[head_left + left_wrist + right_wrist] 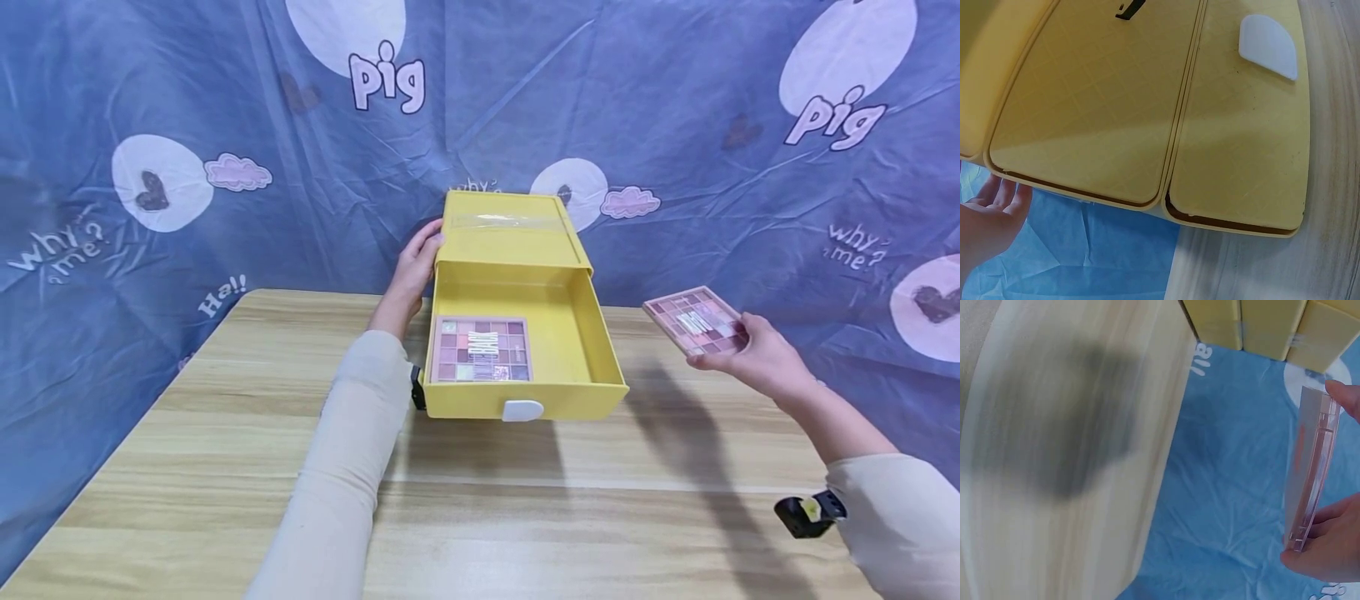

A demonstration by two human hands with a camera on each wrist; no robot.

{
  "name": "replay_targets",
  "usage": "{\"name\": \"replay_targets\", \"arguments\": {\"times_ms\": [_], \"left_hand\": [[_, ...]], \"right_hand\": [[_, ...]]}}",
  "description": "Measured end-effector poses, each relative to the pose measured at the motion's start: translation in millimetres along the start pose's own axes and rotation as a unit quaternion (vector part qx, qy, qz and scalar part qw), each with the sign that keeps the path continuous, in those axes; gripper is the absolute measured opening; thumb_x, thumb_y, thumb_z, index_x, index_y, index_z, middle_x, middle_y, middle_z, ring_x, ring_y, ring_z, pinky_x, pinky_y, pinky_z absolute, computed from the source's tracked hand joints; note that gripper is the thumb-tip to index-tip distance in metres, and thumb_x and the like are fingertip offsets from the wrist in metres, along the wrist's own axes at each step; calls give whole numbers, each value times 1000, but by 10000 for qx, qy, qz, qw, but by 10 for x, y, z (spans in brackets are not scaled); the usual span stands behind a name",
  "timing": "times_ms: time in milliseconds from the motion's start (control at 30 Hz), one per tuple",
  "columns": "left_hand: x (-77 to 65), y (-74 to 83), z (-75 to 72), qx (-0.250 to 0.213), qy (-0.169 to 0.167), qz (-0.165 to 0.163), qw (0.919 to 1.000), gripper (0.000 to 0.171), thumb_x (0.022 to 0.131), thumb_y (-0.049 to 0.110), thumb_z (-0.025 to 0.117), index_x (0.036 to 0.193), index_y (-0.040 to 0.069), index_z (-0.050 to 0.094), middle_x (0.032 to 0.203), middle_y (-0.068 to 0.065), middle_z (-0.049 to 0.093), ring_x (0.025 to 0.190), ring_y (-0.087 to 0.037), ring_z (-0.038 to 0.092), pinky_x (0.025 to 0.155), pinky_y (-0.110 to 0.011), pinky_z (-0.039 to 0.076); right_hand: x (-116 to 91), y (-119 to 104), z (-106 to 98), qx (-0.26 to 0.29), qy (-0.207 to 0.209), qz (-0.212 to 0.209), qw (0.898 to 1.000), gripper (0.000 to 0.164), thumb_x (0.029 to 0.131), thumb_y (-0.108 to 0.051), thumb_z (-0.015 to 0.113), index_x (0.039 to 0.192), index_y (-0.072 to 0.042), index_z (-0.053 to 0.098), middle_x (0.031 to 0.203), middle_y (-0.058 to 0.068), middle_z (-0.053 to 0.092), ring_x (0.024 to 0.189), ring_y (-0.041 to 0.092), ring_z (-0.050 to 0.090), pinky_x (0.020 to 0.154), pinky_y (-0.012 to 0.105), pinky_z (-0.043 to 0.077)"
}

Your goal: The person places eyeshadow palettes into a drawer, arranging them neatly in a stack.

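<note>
A yellow drawer box [510, 229] stands on the table with its top drawer [573, 395] pulled out. Inside the drawer, at the front left, lies a pink eyeshadow palette [459, 348] with a clear lid. My left hand [411, 275] rests against the left side of the box near the back; its fingertips [1022, 194] touch the edge in the left wrist view. Off to the right of the drawer, my right hand [757, 358] holds a second eyeshadow palette [697, 321] by its edges, tilted above the table. The right wrist view shows this palette [1310, 469] edge-on between thumb and fingers.
The drawer front has a white handle [522, 410]; a lower white handle [1267, 47] shows in the left wrist view. Under the box is a light wooden table [225, 467]. A blue printed cloth [225, 83] hangs right behind the table.
</note>
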State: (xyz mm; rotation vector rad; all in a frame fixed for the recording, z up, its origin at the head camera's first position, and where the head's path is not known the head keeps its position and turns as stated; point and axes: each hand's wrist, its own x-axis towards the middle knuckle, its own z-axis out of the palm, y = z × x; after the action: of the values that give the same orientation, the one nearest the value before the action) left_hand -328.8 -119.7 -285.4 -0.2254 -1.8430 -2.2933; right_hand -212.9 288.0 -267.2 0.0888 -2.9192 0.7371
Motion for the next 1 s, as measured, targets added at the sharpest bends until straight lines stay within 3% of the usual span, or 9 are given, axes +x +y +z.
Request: {"name": "replay_targets", "arguments": {"times_ms": [167, 400, 533, 1000], "left_hand": [[0, -4, 4, 22, 19, -9, 10000, 40, 88, 21, 47, 127, 13, 44, 97, -2, 52, 58, -6, 39, 54, -18, 30], [-14, 7, 9, -4, 28, -12, 10000, 39, 89, 21, 47, 127, 13, 44, 105, -3, 51, 70, -7, 44, 59, -18, 33], [-20, 9, 13, -29, 61, -26, 10000, 39, 88, 20, 47, 127, 12, 44, 105, -4, 51, 68, -7, 44, 58, -18, 32], [-19, 7, 9, -29, 9, 80, 10000, 39, 88, 20, 47, 127, 12, 44, 106, -4, 51, 71, -7, 45, 60, -19, 34]], "right_hand": [[-18, -81, -50, -120, 57, -133, 9998, 75, 66, -37, 72, 108, 14, 37, 92, 23, 46, 77, 32, 44, 61, 36, 34], [-10, -185, -122, -215, 88, -331, 9992, 76, 66, -36, 73, 110, 14, 37, 93, 24, 46, 78, 33, 44, 63, 39, 34], [4, -246, -164, -241, 106, -418, 9988, 71, 66, -35, 73, 107, 12, 38, 91, 21, 47, 75, 30, 44, 61, 36, 33], [33, -518, -331, -171, 33, -531, 9984, 78, 66, -33, 73, 116, 11, 33, 98, 22, 45, 80, 29, 42, 64, 37, 31]]}}
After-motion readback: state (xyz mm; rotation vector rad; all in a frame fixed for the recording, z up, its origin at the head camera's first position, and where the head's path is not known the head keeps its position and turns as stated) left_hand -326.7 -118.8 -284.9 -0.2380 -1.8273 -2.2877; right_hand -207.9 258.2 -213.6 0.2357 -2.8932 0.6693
